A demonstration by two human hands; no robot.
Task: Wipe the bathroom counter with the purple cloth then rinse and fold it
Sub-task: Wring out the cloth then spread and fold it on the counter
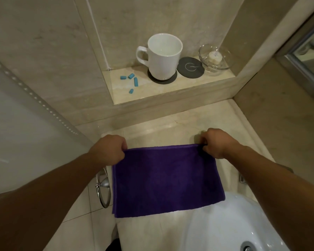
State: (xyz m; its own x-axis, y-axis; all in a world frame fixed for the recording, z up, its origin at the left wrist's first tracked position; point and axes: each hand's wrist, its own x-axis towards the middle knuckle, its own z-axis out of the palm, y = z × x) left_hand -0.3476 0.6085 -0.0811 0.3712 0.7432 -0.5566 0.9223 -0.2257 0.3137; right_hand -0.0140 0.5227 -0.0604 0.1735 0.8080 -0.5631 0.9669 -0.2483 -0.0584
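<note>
A: hand status?
B: left hand point(109, 151) has its fingers curled, pinching the purple cloth point(167, 180) at its far left corner. right hand point(216, 142) does the same at the far right corner. top edge runs straight between the two pinches.
A: where's the cloth overall?
B: it spreads from the fingers back toward the person, over the counter point(170, 127). looks doubled, a layered edge shows below the left fingers. its near right corner overlaps the rim of the white sink point(225, 223). can't tell if it lies flat or hangs from the pinches.
A: anything else around?
B: beyond the fingertips there's a niche shelf point(152, 89). on it, a white mug point(163, 58) on a dark coaster point(161, 80), a second coaster point(190, 67) just beside it, and a glass dish point(215, 57) right of that. four small blue cylinders point(131, 76) lie left of the mug. chrome towel ring point(103, 187) is below the left hand, just outside the cloth's left edge.
</note>
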